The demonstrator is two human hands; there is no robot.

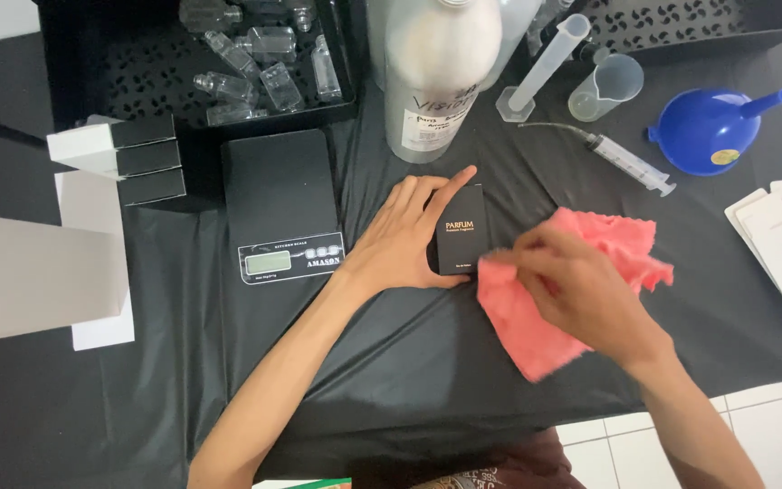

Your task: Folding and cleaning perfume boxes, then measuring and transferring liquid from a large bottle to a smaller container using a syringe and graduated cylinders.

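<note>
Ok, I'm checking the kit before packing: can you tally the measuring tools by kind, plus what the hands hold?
Cylinder: 1
Measuring cup: 1
Syringe: 1
Funnel: 1
Scale: 1
Black box, held by the left hand: 1
Pink cloth, in the right hand: 1
Total: 7

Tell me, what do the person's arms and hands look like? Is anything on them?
Both arms are bare to above the elbow, with no sleeves in view. The left hand and the right hand wear no gloves, and no rings, watch or bracelets show. The right hand looks a bit blurred. The fingers are long and slim.
</note>
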